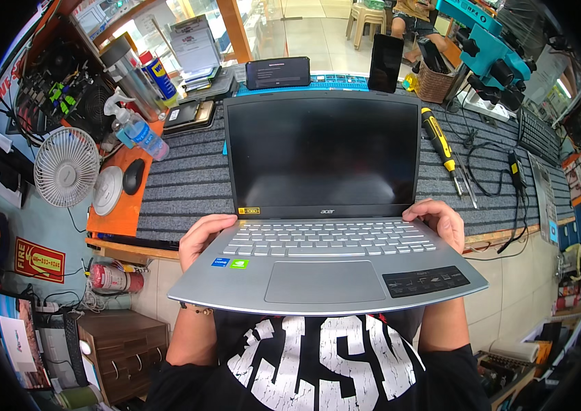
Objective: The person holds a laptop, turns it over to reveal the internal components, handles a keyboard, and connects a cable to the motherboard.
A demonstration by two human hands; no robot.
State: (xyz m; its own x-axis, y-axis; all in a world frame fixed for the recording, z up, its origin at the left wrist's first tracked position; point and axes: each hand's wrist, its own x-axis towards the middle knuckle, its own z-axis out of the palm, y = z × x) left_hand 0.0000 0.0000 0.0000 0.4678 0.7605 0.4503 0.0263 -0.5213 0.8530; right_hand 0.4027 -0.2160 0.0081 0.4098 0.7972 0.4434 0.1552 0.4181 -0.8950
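Observation:
An open silver laptop (324,281) with a dark screen (321,151) is held level near the front edge of the bench, its base reaching over my lap. My left hand (203,233) grips the left side close to the hinge, fingers curled round the edge. My right hand (441,219) holds the right side near the hinge in the same way, with part of it hidden beneath the base. Stickers sit on the palm rest beside the touchpad.
The ribbed mat (174,192) bears a yellow screwdriver (437,137), cables, a keyboard (537,133) and a teal microscope (489,61). At left are a fan (66,166), spray bottle (143,133) and mouse (133,177). Phones (278,73) stand behind; another person (413,20) sits beyond.

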